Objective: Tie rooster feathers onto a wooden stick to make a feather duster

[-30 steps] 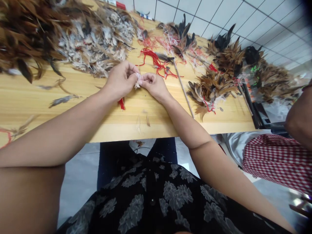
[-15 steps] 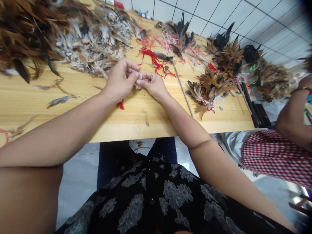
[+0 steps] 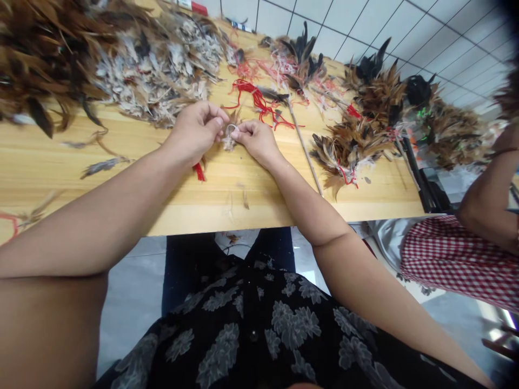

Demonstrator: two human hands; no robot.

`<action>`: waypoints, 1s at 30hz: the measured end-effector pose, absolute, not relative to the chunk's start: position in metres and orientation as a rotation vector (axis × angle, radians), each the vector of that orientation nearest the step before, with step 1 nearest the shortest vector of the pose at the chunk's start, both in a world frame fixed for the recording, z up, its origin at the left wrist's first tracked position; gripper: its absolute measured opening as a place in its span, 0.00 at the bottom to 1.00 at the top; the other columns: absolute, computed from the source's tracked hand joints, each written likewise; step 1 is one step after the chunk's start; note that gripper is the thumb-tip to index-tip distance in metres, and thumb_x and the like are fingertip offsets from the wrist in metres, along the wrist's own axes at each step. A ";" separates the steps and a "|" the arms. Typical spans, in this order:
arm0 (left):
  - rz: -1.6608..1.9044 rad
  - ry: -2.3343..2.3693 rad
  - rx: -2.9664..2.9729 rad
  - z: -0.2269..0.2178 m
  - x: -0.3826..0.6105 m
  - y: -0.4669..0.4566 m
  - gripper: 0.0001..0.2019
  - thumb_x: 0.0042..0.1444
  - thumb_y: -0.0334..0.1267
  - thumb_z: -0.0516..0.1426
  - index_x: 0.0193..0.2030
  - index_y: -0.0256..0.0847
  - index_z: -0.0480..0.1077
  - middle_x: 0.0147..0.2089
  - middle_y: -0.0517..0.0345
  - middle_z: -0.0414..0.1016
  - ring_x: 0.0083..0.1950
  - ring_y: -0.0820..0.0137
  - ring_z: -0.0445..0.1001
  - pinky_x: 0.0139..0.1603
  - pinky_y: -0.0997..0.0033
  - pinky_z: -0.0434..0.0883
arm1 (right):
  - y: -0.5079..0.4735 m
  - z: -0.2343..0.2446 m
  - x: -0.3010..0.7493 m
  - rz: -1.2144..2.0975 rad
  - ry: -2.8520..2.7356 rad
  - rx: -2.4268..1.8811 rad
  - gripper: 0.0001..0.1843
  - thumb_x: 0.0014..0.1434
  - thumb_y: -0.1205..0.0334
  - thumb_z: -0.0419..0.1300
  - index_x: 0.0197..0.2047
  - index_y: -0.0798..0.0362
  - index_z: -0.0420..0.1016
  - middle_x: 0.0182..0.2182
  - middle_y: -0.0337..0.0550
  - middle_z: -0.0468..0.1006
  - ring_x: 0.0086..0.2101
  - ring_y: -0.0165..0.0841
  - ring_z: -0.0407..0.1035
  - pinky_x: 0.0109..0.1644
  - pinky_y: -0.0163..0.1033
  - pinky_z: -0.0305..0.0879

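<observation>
My left hand and my right hand meet over the wooden table, fingertips pinched together. Between them is a small tuft of pale feathers that both hands grip. A red string lies under my left wrist. Loose red strings lie just beyond the hands.
A heap of grey-white feathers and a brown feather pile lie at the back left. Tied brown feather bundles and a thin stick lie to the right. Another person's arm and checked clothing are at the far right.
My fingers have shifted slightly around the feather tuft, which now shows more between the hands. The other person's arm at the right has moved a little.
</observation>
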State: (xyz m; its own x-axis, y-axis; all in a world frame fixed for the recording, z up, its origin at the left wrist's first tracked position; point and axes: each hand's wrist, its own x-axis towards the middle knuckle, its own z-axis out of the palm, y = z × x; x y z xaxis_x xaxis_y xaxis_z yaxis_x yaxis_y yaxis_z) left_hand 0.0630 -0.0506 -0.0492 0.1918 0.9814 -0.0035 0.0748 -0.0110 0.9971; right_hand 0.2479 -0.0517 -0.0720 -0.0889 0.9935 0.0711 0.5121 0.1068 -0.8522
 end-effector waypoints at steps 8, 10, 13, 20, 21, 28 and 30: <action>0.952 1.218 1.611 -0.041 0.042 -0.042 0.16 0.69 0.31 0.72 0.36 0.44 0.70 0.32 0.61 0.68 0.63 0.61 0.78 0.56 0.75 0.71 | -0.057 -0.064 0.250 0.695 -1.809 -1.610 0.05 0.72 0.65 0.70 0.43 0.56 0.89 0.42 0.43 0.86 0.46 0.34 0.79 0.61 0.42 0.74; 0.834 1.205 1.649 -0.038 0.040 -0.044 0.17 0.69 0.32 0.72 0.34 0.44 0.70 0.32 0.60 0.69 0.64 0.58 0.79 0.55 0.75 0.71 | -0.058 -0.062 0.252 0.661 -1.827 -1.649 0.05 0.72 0.67 0.69 0.44 0.57 0.89 0.43 0.43 0.85 0.47 0.35 0.79 0.63 0.43 0.74; 0.675 1.293 1.804 -0.031 0.044 -0.051 0.17 0.67 0.35 0.74 0.32 0.44 0.72 0.31 0.58 0.70 0.64 0.53 0.80 0.57 0.72 0.72 | -0.058 -0.060 0.252 0.630 -1.855 -1.671 0.06 0.73 0.67 0.67 0.45 0.57 0.88 0.43 0.45 0.85 0.50 0.37 0.79 0.65 0.45 0.74; 0.516 1.483 1.991 -0.027 0.058 -0.062 0.20 0.63 0.32 0.75 0.31 0.43 0.67 0.41 0.51 0.77 0.72 0.47 0.77 0.73 0.64 0.69 | -0.061 -0.063 0.247 0.568 -1.939 -1.694 0.07 0.76 0.65 0.66 0.44 0.55 0.86 0.45 0.47 0.85 0.52 0.41 0.78 0.67 0.48 0.74; 0.522 1.462 1.985 -0.028 0.058 -0.061 0.20 0.64 0.31 0.73 0.30 0.43 0.66 0.42 0.51 0.78 0.73 0.48 0.76 0.73 0.66 0.69 | -0.061 -0.064 0.247 0.560 -1.938 -1.686 0.07 0.76 0.64 0.66 0.44 0.55 0.86 0.46 0.47 0.85 0.52 0.41 0.78 0.67 0.48 0.74; 0.615 1.549 1.988 -0.023 0.052 -0.056 0.19 0.67 0.27 0.67 0.33 0.46 0.62 0.33 0.58 0.69 0.58 0.50 0.80 0.71 0.56 0.71 | -0.054 -0.074 0.255 0.672 -1.740 -1.580 0.16 0.80 0.50 0.68 0.47 0.55 0.85 0.44 0.45 0.85 0.48 0.37 0.78 0.62 0.44 0.74; 0.754 1.451 1.829 -0.022 0.052 -0.056 0.17 0.71 0.26 0.65 0.34 0.45 0.64 0.32 0.61 0.67 0.55 0.55 0.79 0.68 0.59 0.71 | -0.052 -0.078 0.258 0.792 -1.649 -1.490 0.23 0.78 0.40 0.69 0.48 0.55 0.84 0.42 0.43 0.85 0.45 0.35 0.78 0.58 0.42 0.76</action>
